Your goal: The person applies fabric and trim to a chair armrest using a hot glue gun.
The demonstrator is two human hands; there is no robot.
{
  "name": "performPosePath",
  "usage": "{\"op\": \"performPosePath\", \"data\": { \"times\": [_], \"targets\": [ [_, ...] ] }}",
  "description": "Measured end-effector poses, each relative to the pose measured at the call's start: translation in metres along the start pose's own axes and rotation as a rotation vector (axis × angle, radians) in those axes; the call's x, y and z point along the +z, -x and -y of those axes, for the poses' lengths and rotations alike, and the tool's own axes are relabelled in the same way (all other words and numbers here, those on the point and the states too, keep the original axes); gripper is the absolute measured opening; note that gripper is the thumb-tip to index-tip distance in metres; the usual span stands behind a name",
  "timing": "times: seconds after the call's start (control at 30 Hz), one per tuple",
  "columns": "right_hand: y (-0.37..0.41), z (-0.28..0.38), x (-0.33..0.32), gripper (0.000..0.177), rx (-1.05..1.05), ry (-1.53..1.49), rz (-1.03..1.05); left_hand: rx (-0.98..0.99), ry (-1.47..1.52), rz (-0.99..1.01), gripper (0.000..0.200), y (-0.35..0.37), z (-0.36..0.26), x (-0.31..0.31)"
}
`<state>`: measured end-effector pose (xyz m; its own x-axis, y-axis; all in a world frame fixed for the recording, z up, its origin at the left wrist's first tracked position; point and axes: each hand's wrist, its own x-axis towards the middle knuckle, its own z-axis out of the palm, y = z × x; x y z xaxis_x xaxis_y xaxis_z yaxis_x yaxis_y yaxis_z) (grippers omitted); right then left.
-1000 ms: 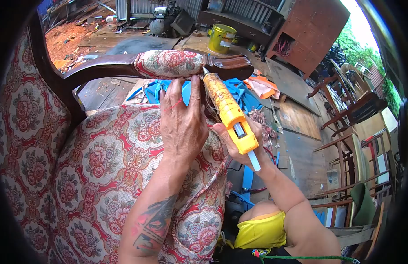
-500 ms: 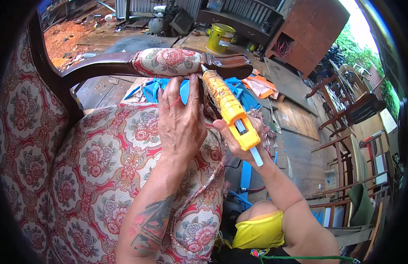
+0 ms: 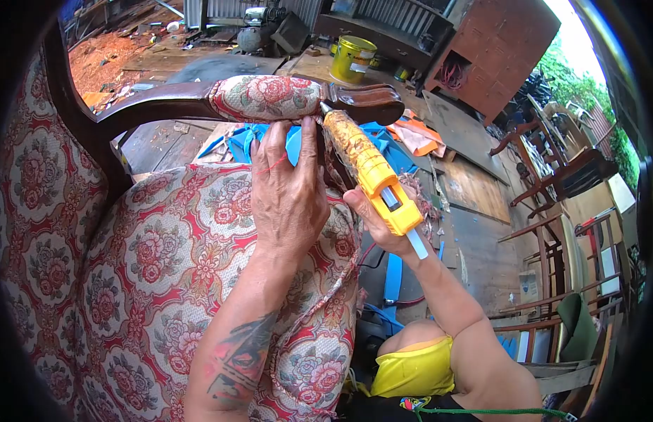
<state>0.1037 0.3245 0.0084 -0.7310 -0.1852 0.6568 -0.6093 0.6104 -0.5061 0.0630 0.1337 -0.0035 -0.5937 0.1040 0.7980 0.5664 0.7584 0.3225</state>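
A yellow glue gun (image 3: 372,165) is gripped in my right hand (image 3: 383,232), with a pale glue stick (image 3: 417,245) poking out of its rear. Its nozzle points up at the lower right edge of the floral armrest pad (image 3: 267,97), beside the carved wooden arm end (image 3: 365,104). My left hand (image 3: 288,186) is held with fingers stretched upward and apart, the tips pressed against the pad's underside edge. Below the hands, a braided trim cord (image 3: 319,304) trails over the floral seat (image 3: 165,260). The contact under my left fingertips is partly hidden.
A yellow bucket (image 3: 352,59) stands behind the armrest, near a reddish-brown cabinet (image 3: 502,49). Blue material (image 3: 263,144) and orange fabric (image 3: 416,132) lie on the wooden floor. Chair frames (image 3: 552,281) are piled at the right.
The rear of the glue gun has dropped and swung slightly right, while its nozzle stays by the pad's edge. My left hand has barely shifted.
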Motion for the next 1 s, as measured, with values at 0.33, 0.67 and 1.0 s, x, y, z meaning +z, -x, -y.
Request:
{"op": "performPosePath", "data": {
  "times": [0.33,0.67,1.0],
  "targets": [
    [0.004,-0.007,0.004,0.028,0.020,-0.128,-0.047,-0.004,-0.015,-0.003,0.078,-0.001,0.000,-0.001],
    [0.000,-0.002,-0.005,0.024,0.100,-0.041,0.020,0.008,-0.021,-0.021,0.086,0.000,0.002,0.000],
    [0.001,-0.011,-0.001,0.021,0.001,-0.002,0.013,0.004,0.005,-0.011,0.086,-0.001,0.001,-0.001]
  ]
}}
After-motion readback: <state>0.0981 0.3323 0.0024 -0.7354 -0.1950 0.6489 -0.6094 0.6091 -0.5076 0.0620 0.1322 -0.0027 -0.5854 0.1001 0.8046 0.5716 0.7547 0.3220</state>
